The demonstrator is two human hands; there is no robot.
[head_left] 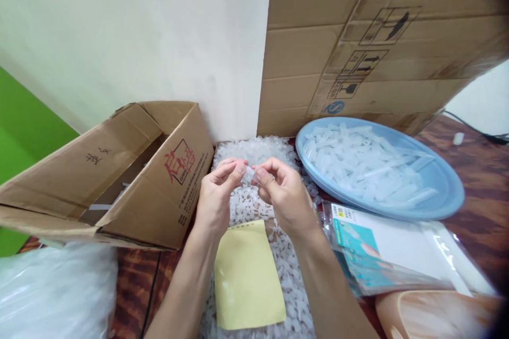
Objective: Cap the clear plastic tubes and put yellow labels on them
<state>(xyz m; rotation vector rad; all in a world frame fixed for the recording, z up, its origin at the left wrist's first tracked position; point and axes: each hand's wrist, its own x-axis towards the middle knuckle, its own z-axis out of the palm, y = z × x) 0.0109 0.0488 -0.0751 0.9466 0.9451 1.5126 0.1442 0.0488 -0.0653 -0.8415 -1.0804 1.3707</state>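
Between the fingertips of both hands is a small translucent plastic piece (pixel 249 175), too small and partly covered to name its kind. My left hand (pixel 220 189) pinches it from the left with thumb and forefinger. From the other side my right hand (pixel 283 188) grips it, also between thumb and forefinger. Under the hands lies a spread of many small whitish plastic pieces (pixel 292 270), with a heap of clear pieces (pixel 254 149) behind them. A sheet of yellow paper (pixel 249 275) rests on the spread, close below the hands.
An open cardboard box (pixel 159 196) stands at left, with a bulging plastic bag (pixel 55 291) before it. At right sits a blue basin (pixel 449 190) of translucent strips. Flat plastic packages (pixel 401 249) and a peach-coloured container (pixel 392 310) lie nearer. A large carton (pixel 310 53) stands behind.
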